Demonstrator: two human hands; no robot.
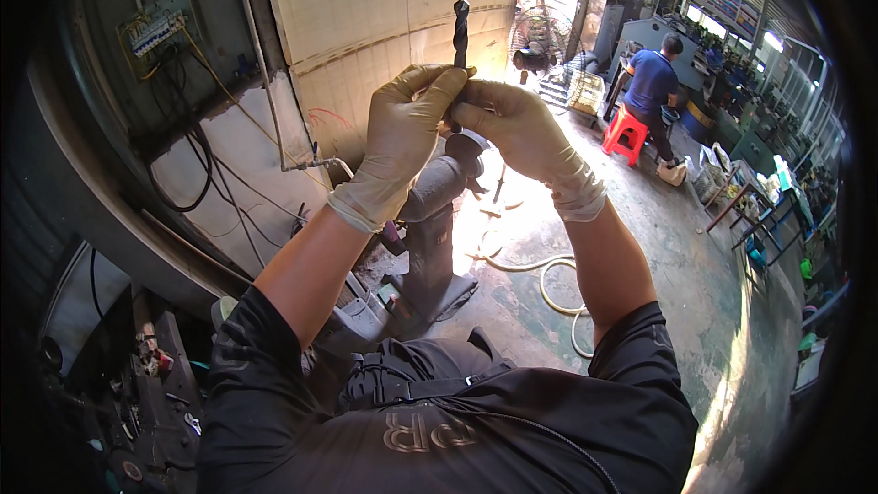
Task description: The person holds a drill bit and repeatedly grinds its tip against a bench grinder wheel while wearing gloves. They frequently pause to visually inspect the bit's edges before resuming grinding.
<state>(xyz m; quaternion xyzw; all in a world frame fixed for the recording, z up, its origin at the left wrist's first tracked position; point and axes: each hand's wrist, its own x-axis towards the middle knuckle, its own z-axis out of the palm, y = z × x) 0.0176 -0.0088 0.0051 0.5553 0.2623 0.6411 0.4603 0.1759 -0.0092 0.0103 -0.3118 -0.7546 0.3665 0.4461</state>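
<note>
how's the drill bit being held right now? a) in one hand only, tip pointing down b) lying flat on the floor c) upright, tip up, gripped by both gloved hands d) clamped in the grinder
c: the dark twist drill bit stands upright with its tip up, and the gloved left hand and right hand both grip its lower end, above the bench grinder.

Both hands wear thin, pale beige disposable gloves, wrinkled at the knuckles. The left hand (407,128) has its cuff rolled into a ring at the wrist, toward 7 o'clock. The right hand (517,123) shows a bunched, creased cuff toward 5 o'clock. Forearms are bare to the elbow. Short black sleeves follow, on a black shirt bearing pale lettering and a dark chest strap.
</note>
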